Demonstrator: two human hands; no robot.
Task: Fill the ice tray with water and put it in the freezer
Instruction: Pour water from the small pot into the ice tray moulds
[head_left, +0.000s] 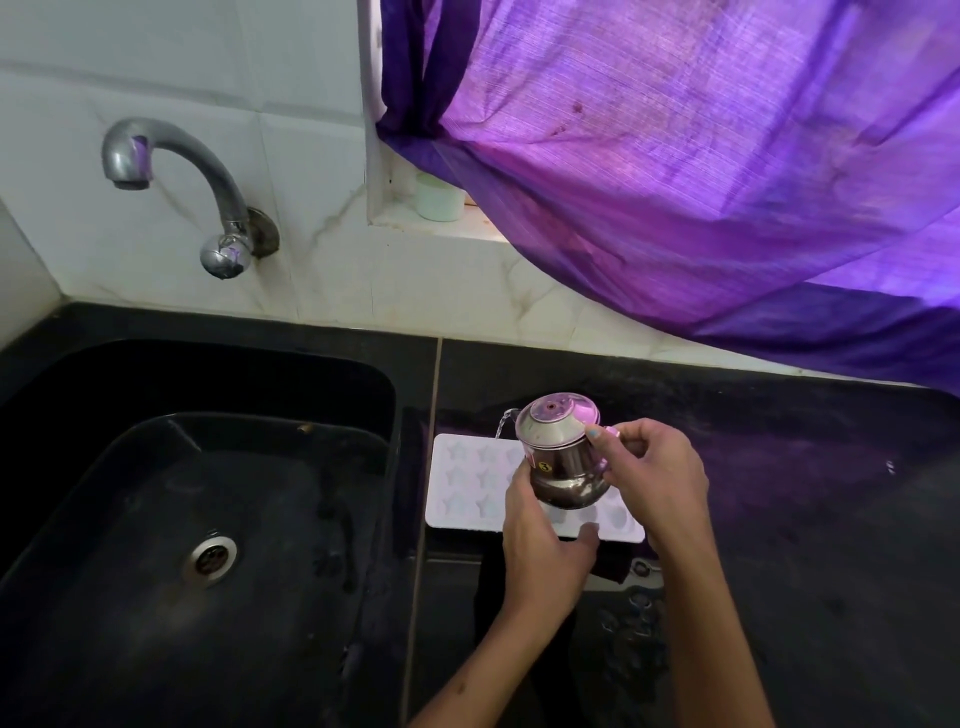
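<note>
Two hands on the steel kettle (563, 457), your right hand (657, 475) gripping its handle, left hand (545, 545) cupping its base, spout streaming leftward into the star ice tray (467, 483) lying crosswise beneath on the desk (779, 493).

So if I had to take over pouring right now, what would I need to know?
Left hand: cups the steel pot from below.
Right hand: grips the pot's handle side.
The pot is tilted; a thin stream of water runs from its spout into the white star-mold ice tray, which lies flat on the black counter beside the sink.
Done: pouring started.
Left: fill the remaining molds, then carry the tray level to the freezer.
</note>
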